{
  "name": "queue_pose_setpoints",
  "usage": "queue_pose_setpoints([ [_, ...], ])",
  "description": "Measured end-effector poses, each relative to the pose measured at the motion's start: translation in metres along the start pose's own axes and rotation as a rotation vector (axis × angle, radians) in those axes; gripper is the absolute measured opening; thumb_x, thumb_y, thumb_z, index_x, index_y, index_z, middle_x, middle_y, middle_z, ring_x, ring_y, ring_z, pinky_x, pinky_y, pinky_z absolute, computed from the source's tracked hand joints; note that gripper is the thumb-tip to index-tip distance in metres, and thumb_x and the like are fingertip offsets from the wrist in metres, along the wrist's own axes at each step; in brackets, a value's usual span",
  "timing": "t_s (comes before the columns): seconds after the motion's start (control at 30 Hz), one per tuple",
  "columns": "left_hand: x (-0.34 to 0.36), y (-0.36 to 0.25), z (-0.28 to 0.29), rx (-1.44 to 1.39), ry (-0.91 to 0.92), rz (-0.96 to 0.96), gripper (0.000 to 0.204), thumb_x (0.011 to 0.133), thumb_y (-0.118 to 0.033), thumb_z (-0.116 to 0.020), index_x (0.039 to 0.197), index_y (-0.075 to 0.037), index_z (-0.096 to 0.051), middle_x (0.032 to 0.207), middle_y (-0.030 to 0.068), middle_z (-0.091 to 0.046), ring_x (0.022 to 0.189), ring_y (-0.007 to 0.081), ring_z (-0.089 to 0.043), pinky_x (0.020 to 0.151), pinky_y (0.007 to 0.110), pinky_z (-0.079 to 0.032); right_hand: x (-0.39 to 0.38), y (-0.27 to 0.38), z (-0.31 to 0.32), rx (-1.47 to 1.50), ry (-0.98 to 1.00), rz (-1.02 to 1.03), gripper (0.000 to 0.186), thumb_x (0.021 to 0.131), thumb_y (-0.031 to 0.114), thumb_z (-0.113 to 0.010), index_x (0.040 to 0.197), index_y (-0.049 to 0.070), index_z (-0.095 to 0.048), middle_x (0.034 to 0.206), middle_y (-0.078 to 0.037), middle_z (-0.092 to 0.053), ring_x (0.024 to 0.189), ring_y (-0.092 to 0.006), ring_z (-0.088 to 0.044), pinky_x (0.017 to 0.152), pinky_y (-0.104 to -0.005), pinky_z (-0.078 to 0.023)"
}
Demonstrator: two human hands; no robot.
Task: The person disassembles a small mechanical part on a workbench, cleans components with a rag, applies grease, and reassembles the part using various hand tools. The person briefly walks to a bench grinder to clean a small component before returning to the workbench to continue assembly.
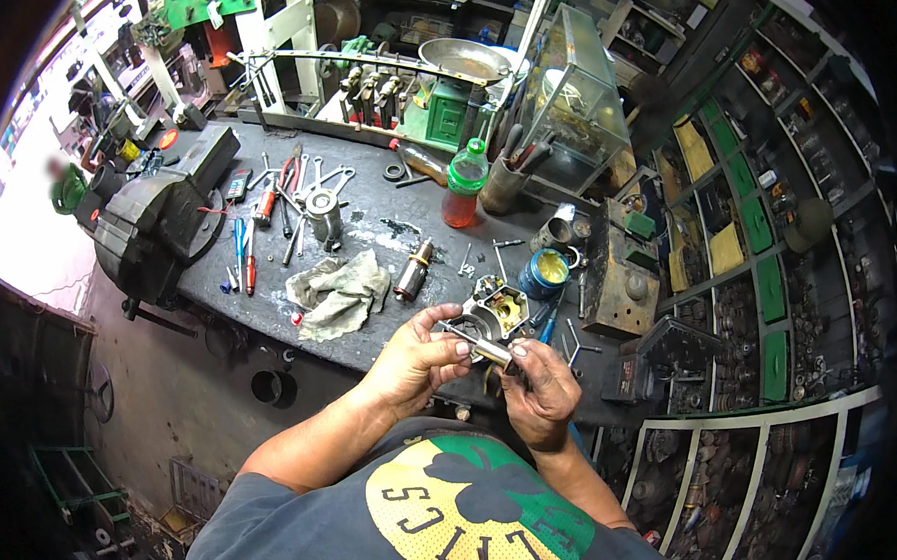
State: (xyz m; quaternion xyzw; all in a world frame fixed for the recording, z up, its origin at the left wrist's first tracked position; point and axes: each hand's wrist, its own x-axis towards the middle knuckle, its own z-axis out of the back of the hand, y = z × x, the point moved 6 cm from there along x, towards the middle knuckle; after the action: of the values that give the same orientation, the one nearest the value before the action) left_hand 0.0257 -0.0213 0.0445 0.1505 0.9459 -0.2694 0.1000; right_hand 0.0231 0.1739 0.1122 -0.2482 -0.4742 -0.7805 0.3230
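Head view shows both hands raised over the table (pixel 365 199) edge, left hand (pixel 412 367) and right hand (pixel 540 386) each pinching an end of a metal tube (pixel 478 344), steadying it for a close look.

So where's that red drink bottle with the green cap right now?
The red bottle stands upright toward the back of the dark workbench, just left of the tool-filled cup and in front of the green scale.

It was clearly a repair workshop: a grimy workbench (pixel 365 199) with a big vise (pixel 161 217), scattered wrenches (pixel 309 176) and screwdrivers (pixel 244 254), and shelves (pixel 768 266) crammed with parts.
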Motion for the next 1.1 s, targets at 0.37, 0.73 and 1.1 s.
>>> queue_pose_setpoints([
  [0.37, 0.016, -0.049, 0.090, -0.019, -0.341, -0.480, 0.026, 0.103, -0.002, -0.074, 0.125, -0.010, -0.063, 0.101, 0.0029, -0.069, 0.087, 0.0145, -0.068, 0.084, 0.030, -0.060, -0.020, -0.042, 0.002, 0.699, -0.207, -0.550, 0.045, 0.102, -0.012, -0.075, 0.145, -0.011, -0.063, 0.128, -0.015, -0.076, 0.113, -0.0218, -0.076, 0.102, -0.0376, -0.066],
  [0.73, 0.004, -0.090, 0.162, 0.154, -0.716, -0.765, 0.051, 0.105, -0.010, -0.071, 0.152, -0.008, -0.051, 0.125, 0.0053, -0.064, 0.105, 0.0158, -0.063, 0.094, 0.031, -0.055, -0.010, -0.055, -0.005, 1.014, -0.225, -0.817, 0.032, 0.108, 0.008, -0.076, 0.136, -0.006, -0.070, 0.109, -0.013, -0.081, 0.091, -0.0204, -0.081, 0.083, -0.0325, -0.068],
  [1.1, 0.014, -0.067, 0.050, 1.242, -0.460, -0.703, 0.112, 0.085, -0.002, -0.077, 0.179, -0.007, -0.017, 0.181, 0.0272, -0.030, 0.171, 0.0358, -0.025, 0.139, 0.046, -0.019, -0.008, -0.055, -0.006, 0.937, -0.223, -0.857, 0.031, 0.106, 0.011, -0.079, 0.132, -0.004, -0.073, 0.104, -0.010, -0.079, 0.088, -0.0169, -0.078, 0.081, -0.0345, -0.069],
])
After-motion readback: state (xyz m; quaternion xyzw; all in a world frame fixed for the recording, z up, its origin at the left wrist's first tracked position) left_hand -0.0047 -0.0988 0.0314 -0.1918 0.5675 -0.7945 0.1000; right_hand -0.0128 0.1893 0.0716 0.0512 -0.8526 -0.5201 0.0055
